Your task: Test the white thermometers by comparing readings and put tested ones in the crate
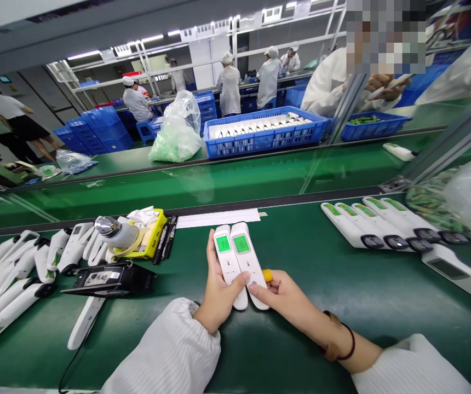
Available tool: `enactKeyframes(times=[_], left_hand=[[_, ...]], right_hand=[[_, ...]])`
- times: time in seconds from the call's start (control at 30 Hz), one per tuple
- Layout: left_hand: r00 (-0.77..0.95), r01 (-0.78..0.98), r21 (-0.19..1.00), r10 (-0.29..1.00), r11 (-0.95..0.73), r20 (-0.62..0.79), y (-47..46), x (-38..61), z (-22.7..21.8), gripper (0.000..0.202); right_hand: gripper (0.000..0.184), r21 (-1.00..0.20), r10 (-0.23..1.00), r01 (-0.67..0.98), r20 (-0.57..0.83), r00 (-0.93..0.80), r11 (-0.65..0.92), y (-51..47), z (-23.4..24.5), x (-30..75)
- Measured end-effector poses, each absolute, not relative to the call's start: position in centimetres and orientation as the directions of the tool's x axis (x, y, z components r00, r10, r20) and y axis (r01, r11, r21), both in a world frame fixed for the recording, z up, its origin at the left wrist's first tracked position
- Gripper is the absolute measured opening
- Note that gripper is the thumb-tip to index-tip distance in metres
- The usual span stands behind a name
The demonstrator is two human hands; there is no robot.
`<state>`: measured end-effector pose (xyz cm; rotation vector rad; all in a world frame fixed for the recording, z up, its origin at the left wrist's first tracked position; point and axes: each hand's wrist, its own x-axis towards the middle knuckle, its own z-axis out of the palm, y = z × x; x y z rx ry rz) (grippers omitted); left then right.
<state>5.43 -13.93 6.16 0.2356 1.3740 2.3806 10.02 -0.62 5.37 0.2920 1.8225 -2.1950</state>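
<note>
Two white infrared thermometers with lit green screens are side by side above the green worktop (301, 334). My left hand (219, 298) is closed around the left thermometer (228, 262), its thumb reaching across to the lower edge of the right one. My right hand (287, 295) grips the right thermometer (246, 262) near its lower end, thumb on the front, and a yellow cover shows on one finger. The two thermometers lean together and seem to touch. Digits show on both screens, but they are too small to read surely.
Several more thermometers (383, 216) lie in a row at right, with another pile (9, 268) at left. Left of my hands are a black device (112, 279), a yellow tray (155, 232), a metal-topped bottle (118, 232) and black markers (165, 241). Beyond stands a blue crate (260, 143); co-workers are behind.
</note>
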Motion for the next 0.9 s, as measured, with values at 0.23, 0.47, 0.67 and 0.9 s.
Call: enactKeyframes(times=[0.23,0.47,0.67,0.9], left_hand=[[-0.913,-0.223,0.873,0.406,-0.434,-0.031,-14.11,5.25,5.8,0.103],[-0.886,-0.243,0.874,0.464,-0.421,-0.023,-14.07,5.34,5.44,0.102],[-0.885,-0.245,0.883,0.463,-0.4,-0.036,-13.97,5.65,5.92,0.106],[-0.882,-0.242,0.883,0.47,-0.403,-0.028,-13.86,5.78,6.13,0.106]], right_hand=[[0.051,-0.969,-0.095,0.245,-0.245,-0.965,0.012,-0.31,5.46,10.32],[0.045,-0.941,-0.19,0.311,-0.332,-0.924,0.132,-0.19,5.25,10.17],[0.043,-0.926,-0.187,0.347,-0.371,-0.91,0.147,-0.26,5.17,10.05],[0.044,-0.925,-0.199,0.366,-0.38,-0.903,0.102,-0.37,5.35,10.04]])
